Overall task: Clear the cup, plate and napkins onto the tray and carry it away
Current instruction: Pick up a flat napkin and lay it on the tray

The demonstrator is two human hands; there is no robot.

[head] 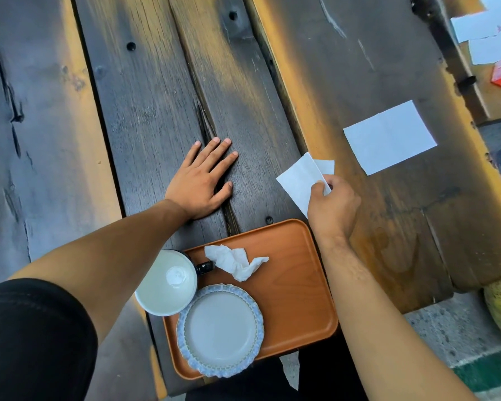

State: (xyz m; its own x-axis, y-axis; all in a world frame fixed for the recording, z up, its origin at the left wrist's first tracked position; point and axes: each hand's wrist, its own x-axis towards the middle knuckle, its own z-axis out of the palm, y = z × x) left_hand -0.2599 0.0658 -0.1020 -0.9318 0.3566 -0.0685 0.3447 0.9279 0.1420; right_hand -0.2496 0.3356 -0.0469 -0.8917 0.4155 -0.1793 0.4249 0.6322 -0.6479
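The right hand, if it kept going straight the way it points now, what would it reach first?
Probably the flat napkin lying on the table ahead. The right hand, already pinching a folded napkin, points roughly that way, though depth is unclear.

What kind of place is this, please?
Probably an outdoor café or picnic spot: a rough plank table, a serving tray with cup and plate, and concrete ground beneath.
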